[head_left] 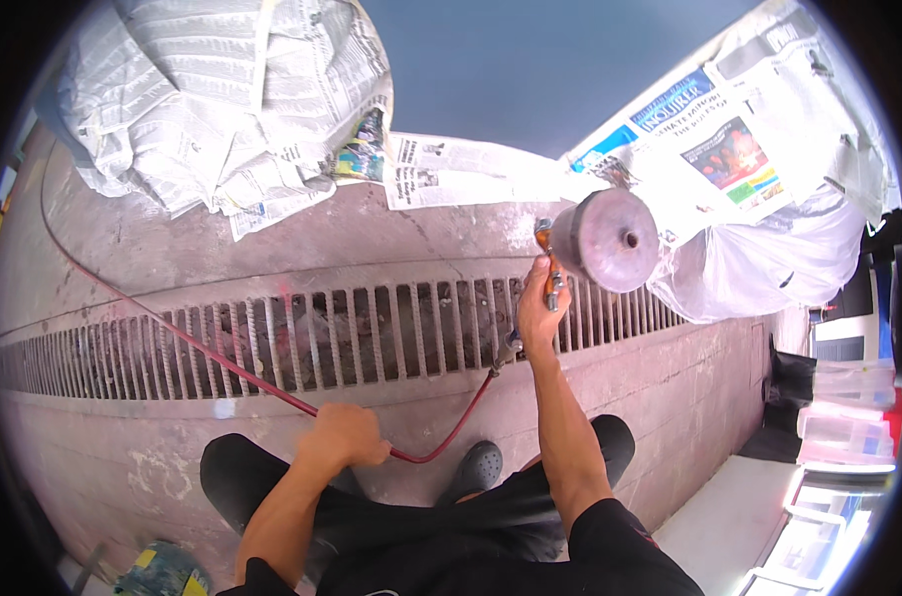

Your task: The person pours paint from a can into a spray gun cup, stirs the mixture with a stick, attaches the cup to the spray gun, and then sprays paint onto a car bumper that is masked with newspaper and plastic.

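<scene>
Black shirt (421, 551) and black trousers (267, 477) of the person are nearest to the camera, at 6 o'clock. Grey perforated clog (482, 465) shows between the knees. At 3 o'clock, close to the centre, the right hand (542, 310) is gripping the handle of an orange spray gun (553, 268). Its round grey cup (615, 241) is at 2 o'clock, lid facing the camera. At 7 o'clock the left hand (344, 437), a little blurred, is closed around the red hose (411, 458), which runs up to the fitting (508, 351) below the gun and away toward 10 o'clock. Beneath the gun, a metal drain grate (376, 333) crosses from 9 to 3 o'clock. Newspaper-covered bundle (223, 109) stands at 10 o'clock; more newspaper (660, 164), with plastic sheet (769, 263) under it, is at 2 o'clock. Between them, at 12 o'clock, is a smooth blue-grey surface (491, 70).
</scene>
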`<control>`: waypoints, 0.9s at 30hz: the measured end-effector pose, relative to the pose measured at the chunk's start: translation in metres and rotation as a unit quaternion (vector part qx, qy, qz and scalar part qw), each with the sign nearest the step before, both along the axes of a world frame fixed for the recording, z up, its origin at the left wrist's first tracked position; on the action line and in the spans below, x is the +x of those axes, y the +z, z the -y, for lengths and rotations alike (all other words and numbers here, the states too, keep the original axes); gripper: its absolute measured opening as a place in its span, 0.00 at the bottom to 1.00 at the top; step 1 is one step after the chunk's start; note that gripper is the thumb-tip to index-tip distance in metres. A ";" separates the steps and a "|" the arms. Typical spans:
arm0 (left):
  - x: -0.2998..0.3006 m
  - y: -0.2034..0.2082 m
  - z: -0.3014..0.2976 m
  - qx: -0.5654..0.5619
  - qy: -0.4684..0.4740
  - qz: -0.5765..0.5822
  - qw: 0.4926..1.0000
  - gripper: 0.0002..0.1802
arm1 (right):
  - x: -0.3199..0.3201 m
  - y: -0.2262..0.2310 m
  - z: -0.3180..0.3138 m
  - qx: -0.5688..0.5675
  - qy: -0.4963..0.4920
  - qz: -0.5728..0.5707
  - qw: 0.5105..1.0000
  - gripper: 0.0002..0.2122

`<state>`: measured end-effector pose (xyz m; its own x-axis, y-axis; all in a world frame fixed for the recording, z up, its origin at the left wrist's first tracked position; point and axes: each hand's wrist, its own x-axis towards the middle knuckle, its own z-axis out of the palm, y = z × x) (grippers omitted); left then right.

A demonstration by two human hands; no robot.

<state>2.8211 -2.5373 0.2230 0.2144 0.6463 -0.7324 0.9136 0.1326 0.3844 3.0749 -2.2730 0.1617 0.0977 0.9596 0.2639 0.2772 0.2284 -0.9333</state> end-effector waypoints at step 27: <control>-0.020 0.024 -0.001 -0.037 -0.015 0.085 0.996 0.22 | -0.071 0.062 0.029 -0.094 0.077 -0.060 0.991 0.22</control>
<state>2.8013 -2.5363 0.2473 0.3576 0.5828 -0.7297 0.8406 0.1394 0.5234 3.0041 -2.3019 0.2234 -0.0337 0.9967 0.0739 0.1361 0.0779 -0.9876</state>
